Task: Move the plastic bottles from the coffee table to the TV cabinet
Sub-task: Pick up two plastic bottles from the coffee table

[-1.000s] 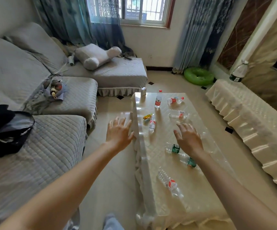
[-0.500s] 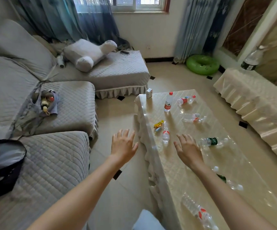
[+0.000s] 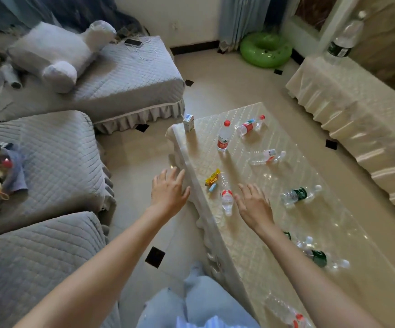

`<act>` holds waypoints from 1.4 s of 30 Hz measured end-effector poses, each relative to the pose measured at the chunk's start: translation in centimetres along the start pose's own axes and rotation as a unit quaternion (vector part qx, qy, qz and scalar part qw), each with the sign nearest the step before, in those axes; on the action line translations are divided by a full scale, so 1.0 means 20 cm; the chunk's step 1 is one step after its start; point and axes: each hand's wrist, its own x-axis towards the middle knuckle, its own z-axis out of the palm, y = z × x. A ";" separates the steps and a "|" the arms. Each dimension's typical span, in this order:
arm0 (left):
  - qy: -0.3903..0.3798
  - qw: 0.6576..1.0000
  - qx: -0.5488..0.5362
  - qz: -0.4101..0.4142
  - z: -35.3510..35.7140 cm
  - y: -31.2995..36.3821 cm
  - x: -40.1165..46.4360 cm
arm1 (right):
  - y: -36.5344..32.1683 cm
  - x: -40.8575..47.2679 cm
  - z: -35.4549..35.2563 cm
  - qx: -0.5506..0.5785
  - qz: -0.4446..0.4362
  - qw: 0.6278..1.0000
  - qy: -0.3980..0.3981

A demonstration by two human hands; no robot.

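Seven plastic bottles (image 3: 226, 196) lie scattered on the coffee table (image 3: 258, 247); one already stands on the TV cabinet (image 3: 347, 107) at two o'clock. Our right hand (image 3: 254, 207) and left hand (image 3: 169, 190) hover open, empty. We advise gripping the nearest red-labelled bottle mid-body.

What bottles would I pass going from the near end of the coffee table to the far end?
Red-label bottle at the bottom edge → dark green bottle → lying red-label bottle between the hands → clear crushed bottle → standing red-capped bottle → lying red-label bottle at the far end.
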 end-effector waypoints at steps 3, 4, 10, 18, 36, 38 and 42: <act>-0.017 0.999 0.004 0.029 0.03 -0.01 0.21 | 0.01 0.12 0.05 0.003 0.031 0.999 -0.011; -0.022 0.999 0.008 0.044 0.04 -0.01 0.28 | 0.02 0.16 0.07 0.009 0.043 0.999 -0.010; -0.042 0.991 0.009 0.125 0.12 -0.08 0.71 | 0.01 0.35 0.22 0.034 0.135 0.990 -0.006; -0.077 0.966 0.039 0.242 0.22 -0.17 1.28 | 0.00 0.51 0.43 0.051 0.256 0.965 0.034; -0.092 0.908 0.088 0.399 0.73 0.25 2.21 | 0.35 0.80 1.03 0.131 0.411 0.902 -0.011; -0.102 0.905 0.090 0.404 0.81 0.28 2.29 | 0.37 0.81 1.12 0.150 0.426 0.892 -0.032; -0.114 0.906 0.091 0.397 0.96 0.30 2.41 | 0.40 0.85 1.26 0.163 0.446 0.879 -0.037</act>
